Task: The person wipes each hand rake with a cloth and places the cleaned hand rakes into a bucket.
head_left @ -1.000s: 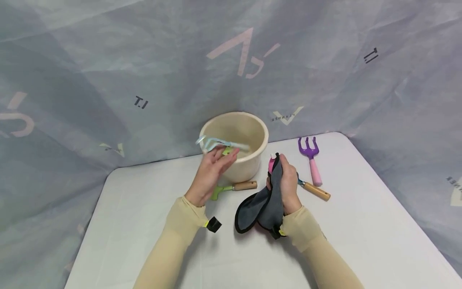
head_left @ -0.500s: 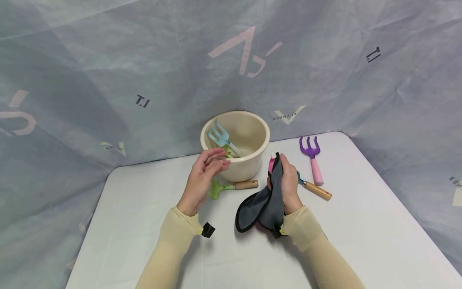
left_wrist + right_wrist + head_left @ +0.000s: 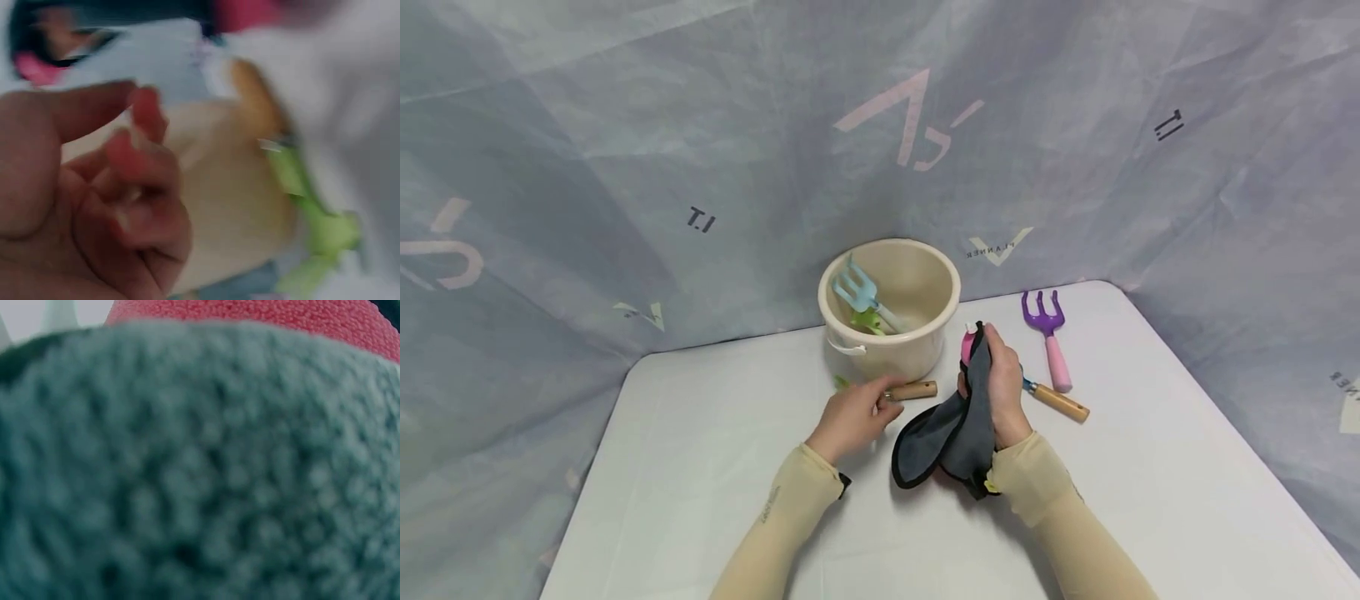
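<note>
My left hand (image 3: 852, 421) hovers over a green garden tool with a wooden handle (image 3: 913, 390), fingers loosely bent; the hand hides most of its green head. In the left wrist view, that green head (image 3: 325, 234) lies apart from the bent fingers (image 3: 150, 169). My right hand (image 3: 1002, 379) grips a grey cleaning cloth (image 3: 970, 437) with black edging and a pink back. Grey pile (image 3: 200, 469) fills most of the right wrist view, under a pink strip (image 3: 262, 311). Inside the cream bucket (image 3: 917, 354) lean a light blue hand fork (image 3: 859, 290) and something bright green (image 3: 868, 321).
To the right lies a purple hand fork (image 3: 1043, 321) with a pink handle. Near it is a blue tool with a wooden handle (image 3: 1058, 402), its head partly behind my right hand. A printed grey curtain (image 3: 737, 167) hangs behind the white table (image 3: 700, 467).
The left hand lets go of the light blue hand fork, which drops into the bucket. It then moves down to the green tool in front. The right hand keeps hold of the cloth.
</note>
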The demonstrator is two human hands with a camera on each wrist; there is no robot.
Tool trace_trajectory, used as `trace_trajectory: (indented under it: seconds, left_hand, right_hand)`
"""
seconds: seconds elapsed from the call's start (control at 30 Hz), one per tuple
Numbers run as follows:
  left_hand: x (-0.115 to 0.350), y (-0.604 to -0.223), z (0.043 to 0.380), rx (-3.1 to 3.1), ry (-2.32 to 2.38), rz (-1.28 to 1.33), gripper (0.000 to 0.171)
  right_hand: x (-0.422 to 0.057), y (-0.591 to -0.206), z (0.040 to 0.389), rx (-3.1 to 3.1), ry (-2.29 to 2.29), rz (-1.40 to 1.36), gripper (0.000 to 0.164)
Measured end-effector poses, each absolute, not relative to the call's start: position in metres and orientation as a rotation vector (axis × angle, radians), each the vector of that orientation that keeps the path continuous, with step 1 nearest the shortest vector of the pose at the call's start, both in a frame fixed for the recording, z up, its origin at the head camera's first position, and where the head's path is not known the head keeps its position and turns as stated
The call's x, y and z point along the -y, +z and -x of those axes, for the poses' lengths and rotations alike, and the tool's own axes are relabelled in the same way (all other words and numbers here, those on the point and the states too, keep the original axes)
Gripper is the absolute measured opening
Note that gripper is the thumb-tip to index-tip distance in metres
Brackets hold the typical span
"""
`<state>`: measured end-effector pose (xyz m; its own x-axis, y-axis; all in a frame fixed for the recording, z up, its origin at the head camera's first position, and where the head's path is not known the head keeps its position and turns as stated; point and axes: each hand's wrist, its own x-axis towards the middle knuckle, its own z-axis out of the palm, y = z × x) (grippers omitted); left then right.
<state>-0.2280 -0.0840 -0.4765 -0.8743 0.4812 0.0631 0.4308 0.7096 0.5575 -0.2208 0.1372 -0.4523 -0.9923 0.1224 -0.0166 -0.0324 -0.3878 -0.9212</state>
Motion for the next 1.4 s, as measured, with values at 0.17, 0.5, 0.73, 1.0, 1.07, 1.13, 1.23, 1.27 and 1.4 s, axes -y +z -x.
trace_trajectory:
  seconds: [0.17, 0.5, 0.73, 1.0, 1.07, 1.13, 1.23, 1.27, 1.4]
  left_hand:
    - [0.076, -0.511, 0.232, -2.888, 0.623, -0.717, 0.049]
    - [0.074, -0.519, 0.233, -2.983, 0.59, -0.513, 0.023]
    - [0.091, -0.516, 0.226, -2.969, 0.592, -0.362, 0.027]
    - [0.129, -0.516, 0.214, -2.97, 0.8, -0.167, 0.011]
    - [0.138, -0.514, 0.211, -2.978, 0.908, -0.138, 0.013]
    - [0.146, -0.513, 0.207, -2.939, 1.033, -0.106, 0.015]
    - [0.155, -0.512, 0.199, -2.823, 1.227, -0.08, 0.02]
    - [0.157, -0.512, 0.196, -2.771, 1.306, -0.077, 0.024]
    - [0.163, -0.511, 0.185, -2.599, 1.671, -0.164, 0.043]
  right_hand:
    - [-0.139, -0.449, 0.219, 1.676, 2.586, 0.069, 0.06]
    - [-0.14, -0.446, 0.219, 1.677, 2.628, 0.068, 0.059]
    - [-0.14, -0.445, 0.22, 1.665, 2.659, 0.061, 0.059]
    - [-0.141, -0.445, 0.221, 1.599, 2.701, 0.079, 0.054]
    - [-0.141, -0.445, 0.222, 1.591, 2.705, 0.081, 0.053]
    - [-0.141, -0.445, 0.223, 1.577, 2.717, 0.094, 0.052]
    - [-0.14, -0.445, 0.223, 1.572, 2.717, 0.141, 0.05]
    - [-0.139, -0.445, 0.222, 1.587, 2.705, 0.156, 0.05]
    - [-0.136, -0.446, 0.219, 1.594, 2.679, 0.138, 0.041]
